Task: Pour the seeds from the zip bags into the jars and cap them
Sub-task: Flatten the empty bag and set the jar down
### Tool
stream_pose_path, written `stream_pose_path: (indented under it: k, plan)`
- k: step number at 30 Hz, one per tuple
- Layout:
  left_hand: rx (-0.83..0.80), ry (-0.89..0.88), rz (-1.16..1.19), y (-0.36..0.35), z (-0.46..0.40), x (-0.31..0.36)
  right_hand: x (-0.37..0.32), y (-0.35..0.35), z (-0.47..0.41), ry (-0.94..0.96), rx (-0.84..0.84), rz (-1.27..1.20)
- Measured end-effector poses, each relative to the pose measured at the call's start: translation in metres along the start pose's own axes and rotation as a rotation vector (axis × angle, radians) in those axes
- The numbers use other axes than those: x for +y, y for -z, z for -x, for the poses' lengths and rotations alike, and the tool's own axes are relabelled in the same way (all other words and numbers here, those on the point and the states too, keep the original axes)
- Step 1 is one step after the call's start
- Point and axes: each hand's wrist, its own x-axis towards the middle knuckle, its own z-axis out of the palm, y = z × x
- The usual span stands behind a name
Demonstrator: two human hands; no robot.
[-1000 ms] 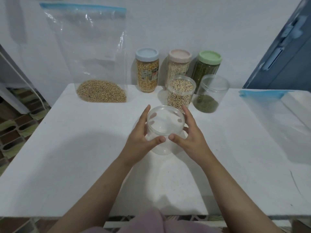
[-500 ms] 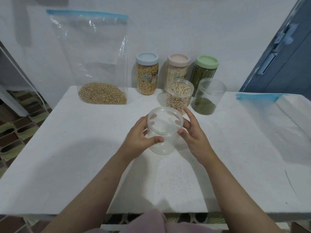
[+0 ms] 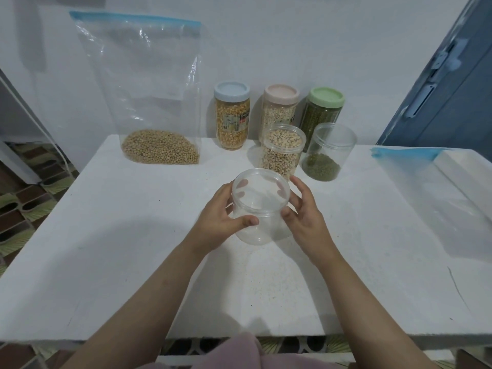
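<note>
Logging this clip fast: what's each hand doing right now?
Left hand: grips the empty jar, thumb across its front.
Right hand: holds the same jar from the other side.

On the tabletop (image 3: pixel 106 249), an empty jar (image 3: pixel 259 209) stands near the middle, the left hand (image 3: pixel 221 219) on its left side and the right hand (image 3: pixel 306 217) on its right. Behind it stand two uncapped jars side by side: the bean jar (image 3: pixel 282 150) on the left, the half-filled jar (image 3: pixel 328 151) on the right. Behind those, against the wall, three capped jars (image 3: pixel 279 110) stand in a row. Far left at the back, a zip bag (image 3: pixel 149 102) stands upright against the wall with seeds (image 3: pixel 159 147) in its bottom. Another bag (image 3: pixel 436 187) lies flat at the right edge.
</note>
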Motion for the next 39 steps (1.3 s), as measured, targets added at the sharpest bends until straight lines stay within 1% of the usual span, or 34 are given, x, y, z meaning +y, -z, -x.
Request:
stream_pose_path:
  k: [5, 7, 11, 14, 15, 18, 19, 21, 23, 25, 27, 33, 35, 39]
  plan:
    - [-0.014, 0.004, 0.000, 0.001, -0.001, 0.000, 0.005, 0.000, -0.001, -0.008, 0.050, 0.047]
    - [-0.019, 0.003, 0.000, 0.002, -0.001, -0.001, 0.003, 0.001, -0.001, -0.017, 0.061, 0.017]
    - [-0.008, 0.002, 0.009, 0.002, -0.002, -0.003, -0.006, -0.001, 0.003, 0.050, -0.034, 0.033]
    - [-0.010, 0.002, 0.011, 0.002, -0.003, -0.002, -0.013, -0.003, 0.000, 0.072, -0.162, 0.093]
    - [-0.014, 0.002, 0.010, 0.002, -0.004, -0.002, -0.016, -0.002, -0.003, 0.065, -0.197, 0.122]
    - [-0.030, 0.004, 0.006, 0.003, -0.005, -0.002, -0.020, 0.006, -0.017, -0.005, -0.214, 0.220]
    - [-0.036, 0.006, 0.005, 0.003, -0.005, -0.002, -0.021, 0.009, -0.021, -0.031, -0.231, 0.234]
    - [-0.043, 0.012, 0.014, 0.002, -0.005, -0.001, -0.023, 0.017, -0.025, -0.024, -0.264, 0.213]
    - [-0.037, 0.015, 0.027, 0.002, -0.005, -0.001, -0.023, 0.026, -0.025, 0.014, -0.237, 0.164]
    - [-0.027, 0.023, 0.045, -0.001, -0.004, -0.001, -0.024, 0.035, -0.019, 0.049, -0.173, 0.099]
    - [-0.019, 0.029, 0.060, -0.005, -0.002, -0.001, -0.023, 0.042, -0.012, 0.082, -0.145, 0.094]
    - [-0.031, 0.031, 0.078, -0.041, 0.002, 0.010, -0.022, 0.054, 0.001, 0.089, -0.315, 0.229]
    - [-0.040, 0.036, 0.073, -0.054, 0.002, 0.013, -0.024, 0.063, 0.001, 0.098, -0.304, 0.261]
    - [-0.033, 0.030, 0.074, -0.072, 0.001, 0.013, -0.024, 0.097, 0.002, 0.107, -0.227, 0.276]
